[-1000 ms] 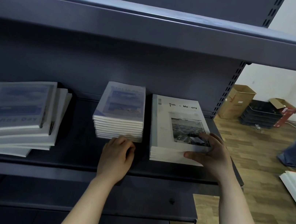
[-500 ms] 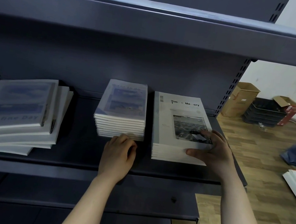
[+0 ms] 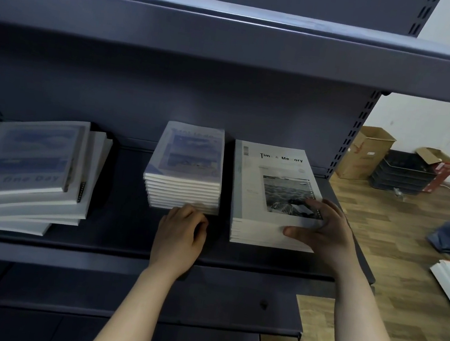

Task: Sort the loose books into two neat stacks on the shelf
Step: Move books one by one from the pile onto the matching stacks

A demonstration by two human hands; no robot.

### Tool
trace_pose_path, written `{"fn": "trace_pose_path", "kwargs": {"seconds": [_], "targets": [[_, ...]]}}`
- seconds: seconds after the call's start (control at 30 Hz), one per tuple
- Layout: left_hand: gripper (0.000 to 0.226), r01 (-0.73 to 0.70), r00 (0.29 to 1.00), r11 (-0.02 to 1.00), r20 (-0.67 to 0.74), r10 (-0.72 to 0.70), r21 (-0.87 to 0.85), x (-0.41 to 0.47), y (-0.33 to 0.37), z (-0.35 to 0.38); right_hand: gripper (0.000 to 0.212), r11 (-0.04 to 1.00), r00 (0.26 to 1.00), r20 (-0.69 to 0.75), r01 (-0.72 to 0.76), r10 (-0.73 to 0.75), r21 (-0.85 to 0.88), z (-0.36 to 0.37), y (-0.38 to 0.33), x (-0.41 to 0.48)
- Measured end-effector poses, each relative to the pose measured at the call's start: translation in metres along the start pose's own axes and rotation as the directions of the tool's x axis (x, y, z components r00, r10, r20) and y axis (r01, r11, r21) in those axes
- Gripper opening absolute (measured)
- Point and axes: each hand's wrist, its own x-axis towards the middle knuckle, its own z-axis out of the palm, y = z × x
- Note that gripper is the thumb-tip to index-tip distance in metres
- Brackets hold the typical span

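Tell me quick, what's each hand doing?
Left hand: fingers curled against small stack; grip cannot be told.
Right hand: holding Time & Memory stack.

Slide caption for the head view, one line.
Left hand at the small book stack, right hand gripping the Time & Memory stack; skewed One Day pile at left.
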Motion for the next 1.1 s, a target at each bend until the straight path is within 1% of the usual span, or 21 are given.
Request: {"fn": "trace_pose_path", "kwargs": {"seconds": [0.07,0.13,0.17,0.23,0.3,0.33,0.4,0.43,0.53,0.63,0.8,0.9,1.0,1.1], "targets": [[0.009,-0.002,1.0,1.0,-0.002,0.002,-0.01,0.0,-0.001,0.0,0.093,1.0,1.0,0.007,0.007,-0.007,0.013,-0.001,0.0,-0.002],[0.009,-0.006,1.0,0.999,-0.003,0.006,-0.038,-0.001,-0.001,-0.001,0.089,0.999,1.0,0.008,0.019,-0.02,0.034,-0.003,-0.001,-0.006],[0.009,-0.009,1.0,0.999,-0.004,0.009,-0.052,-0.001,-0.001,-0.003,0.081,0.998,1.0,-0.003,0.023,-0.023,0.052,-0.004,-0.001,-0.008],[0.01,-0.014,1.0,0.998,-0.007,0.014,-0.066,-0.002,-0.001,-0.006,0.05,0.996,0.997,-0.066,0.046,-0.041,0.082,-0.003,0.001,-0.01],[0.011,-0.018,1.0,0.998,-0.017,0.017,-0.054,-0.002,-0.001,-0.01,0.023,0.994,0.98,-0.172,0.106,-0.102,0.012,-0.001,0.002,-0.011],[0.011,-0.02,1.0,0.999,-0.025,0.019,-0.04,-0.003,-0.001,-0.013,0.016,0.989,0.965,-0.216,0.14,-0.147,-0.048,0.0,0.002,-0.011],[0.01,-0.02,0.998,1.0,-0.053,0.02,0.004,-0.004,-0.001,-0.019,0.008,0.97,0.937,-0.261,0.206,-0.233,-0.127,0.003,-0.001,-0.012],[0.01,-0.017,0.997,0.999,-0.071,0.019,0.031,-0.004,-0.001,-0.022,0.006,0.965,0.931,-0.26,0.227,-0.255,-0.135,0.005,-0.006,-0.014],[0.011,-0.001,0.992,0.996,-0.129,0.012,0.09,-0.005,-0.003,-0.033,0.01,0.939,0.915,-0.229,0.296,-0.331,-0.175,0.015,-0.024,-0.02],[0.013,0.025,0.987,0.996,-0.159,-0.012,0.081,-0.005,-0.01,-0.046,0.01,0.915,0.908,-0.157,0.361,-0.389,-0.182,0.033,-0.046,-0.025],[0.029,0.049,0.976,0.988,-0.219,-0.016,0.147,-0.007,-0.026,-0.071,0.009,0.867,0.869,-0.083,0.47,-0.487,-0.168,0.067,-0.072,-0.028],[0.025,0.084,0.969,0.978,-0.245,-0.035,0.19,-0.009,-0.039,-0.088,0.011,0.867,0.872,-0.056,0.475,-0.487,-0.151,0.081,-0.084,-0.028],[0.011,0.141,0.954,0.967,-0.291,-0.075,0.214,-0.011,-0.053,-0.106,0.013,0.873,0.878,-0.033,0.47,-0.477,-0.129,0.092,-0.098,-0.027],[0.01,0.208,0.924,0.949,-0.366,-0.111,0.236,-0.011,-0.07,-0.125,0.013,0.877,0.879,-0.02,0.475,-0.477,-0.075,0.108,-0.111,-0.029]]}}
